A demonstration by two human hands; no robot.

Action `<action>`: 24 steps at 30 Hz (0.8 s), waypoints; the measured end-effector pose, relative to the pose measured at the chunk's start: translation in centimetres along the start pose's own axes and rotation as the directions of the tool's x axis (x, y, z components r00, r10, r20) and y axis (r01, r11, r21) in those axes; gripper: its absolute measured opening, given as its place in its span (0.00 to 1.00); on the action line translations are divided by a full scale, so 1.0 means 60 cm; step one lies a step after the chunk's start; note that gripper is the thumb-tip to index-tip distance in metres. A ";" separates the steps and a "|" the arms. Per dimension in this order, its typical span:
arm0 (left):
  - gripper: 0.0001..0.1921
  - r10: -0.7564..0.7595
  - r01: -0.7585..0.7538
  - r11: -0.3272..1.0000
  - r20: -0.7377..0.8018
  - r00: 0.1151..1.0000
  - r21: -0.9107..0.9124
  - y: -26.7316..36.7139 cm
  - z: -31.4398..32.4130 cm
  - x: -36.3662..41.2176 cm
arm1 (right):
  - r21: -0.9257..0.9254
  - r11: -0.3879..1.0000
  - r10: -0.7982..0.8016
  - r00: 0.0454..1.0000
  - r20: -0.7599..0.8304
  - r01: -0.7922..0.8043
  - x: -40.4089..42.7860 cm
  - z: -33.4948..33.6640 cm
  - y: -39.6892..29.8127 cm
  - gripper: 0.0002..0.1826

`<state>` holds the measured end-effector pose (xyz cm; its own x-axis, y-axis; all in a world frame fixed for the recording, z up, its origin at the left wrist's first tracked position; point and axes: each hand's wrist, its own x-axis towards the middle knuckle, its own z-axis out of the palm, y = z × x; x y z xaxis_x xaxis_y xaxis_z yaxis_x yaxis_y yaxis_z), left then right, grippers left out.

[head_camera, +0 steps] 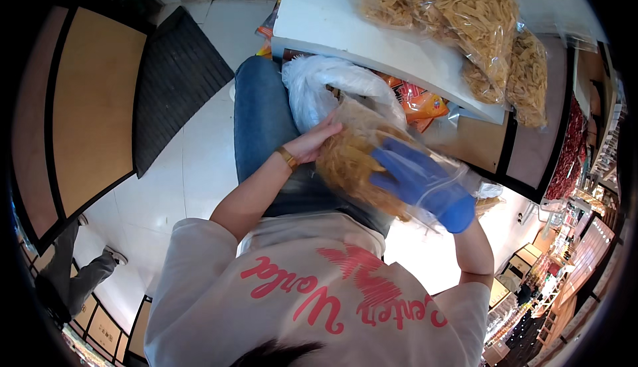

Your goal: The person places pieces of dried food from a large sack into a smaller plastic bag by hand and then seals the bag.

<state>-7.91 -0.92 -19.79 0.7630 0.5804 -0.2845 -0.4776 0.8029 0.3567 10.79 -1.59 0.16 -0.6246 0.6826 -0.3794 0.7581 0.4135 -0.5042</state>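
Note:
My left hand (319, 138), bare with a gold-coloured band at the wrist, grips the far left side of a clear plastic bag (349, 160) of yellowish-brown dried food strips. My right hand (418, 182) wears a blue glove and reaches inside this bag from its right end, its fingers lying against the strips. Whether they grasp any is unclear. The filled bag lies over my lap. Just beyond it, a whitish plastic bag (309, 88) stands with its mouth open between my knees and the table; its contents are mostly hidden.
More clear bags of similar strips (468, 23) lie on the white table (319, 13) ahead. Orange snack packets (418, 100) sit beneath its edge. A dark ribbed mat (174, 88) and a tan-panelled cabinet (99, 88) are at left. Another person's legs (89, 277) show at lower left.

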 end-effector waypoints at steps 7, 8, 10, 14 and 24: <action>0.35 -0.193 0.206 0.974 -0.137 0.972 0.089 -0.004 -0.018 0.009 | 0.510 0.856 0.007 0.988 0.155 -0.086 0.028 0.068 0.062 0.26; 0.35 -0.195 0.207 0.974 -0.132 0.972 0.091 -0.005 -0.018 0.012 | 0.871 0.487 0.032 0.998 0.060 -0.068 0.019 0.069 0.069 0.25; 0.35 -0.223 0.231 0.973 -0.183 0.958 0.023 0.002 -0.008 0.011 | 0.898 0.440 0.064 0.998 -0.009 -0.020 0.011 0.074 0.074 0.23; 0.34 -0.131 0.128 0.991 -0.076 0.988 -0.051 -0.007 -0.027 0.010 | 0.131 0.982 -0.128 0.989 -0.078 0.137 -0.007 -0.049 -0.024 0.16; 0.31 -0.001 0.200 0.827 0.354 0.935 -0.525 -0.030 -0.052 0.018 | -0.332 0.850 0.407 0.910 -0.081 -0.410 -0.040 -0.041 -0.004 0.13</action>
<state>-7.58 -1.28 -23.50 0.8682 0.4937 0.0487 -0.4714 0.8516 -0.2290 12.56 -1.86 3.09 -0.2441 0.8380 -0.4881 0.9623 0.2715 -0.0153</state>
